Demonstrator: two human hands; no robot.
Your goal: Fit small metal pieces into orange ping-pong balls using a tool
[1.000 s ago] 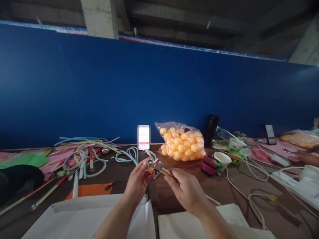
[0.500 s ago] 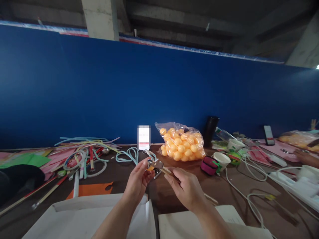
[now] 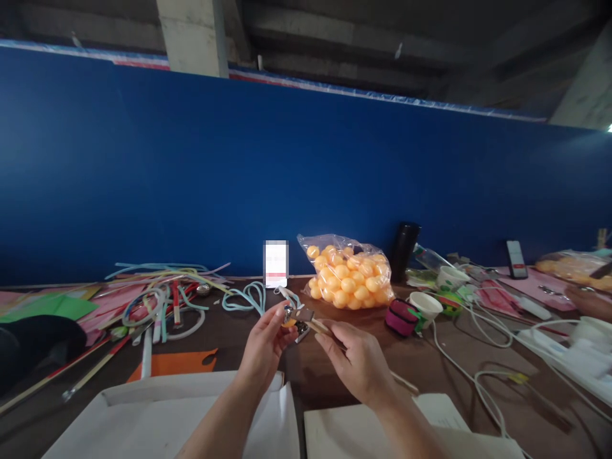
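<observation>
My left hand (image 3: 262,347) is closed, its thumb and fingers pinching a small shiny silver piece (image 3: 288,313) with some orange on it; its exact kind is too small to make out. In my right hand (image 3: 358,357) is a slim wooden-handled tool (image 3: 319,326), gripped between thumb and fingers. The tool's flat brownish end (image 3: 303,315) meets the silver piece, or lies right against it. Another dark, shiny bit (image 3: 301,327) shows just below, partly hidden by the fingers. Both hands are above the dark brown table (image 3: 329,382).
Behind the hands stand a bag of orange balls (image 3: 349,280) and a phone-like screen (image 3: 276,264). A magenta pouch (image 3: 401,317), white cup (image 3: 425,308) and cables (image 3: 461,363) lie to the right. Tubes (image 3: 162,306) and coloured paper (image 3: 52,306) fill the left; a white box (image 3: 167,414) is nearest.
Both hands keep nearly the same place and grip. The tool's flat end seems to have tilted slightly against the silver piece.
</observation>
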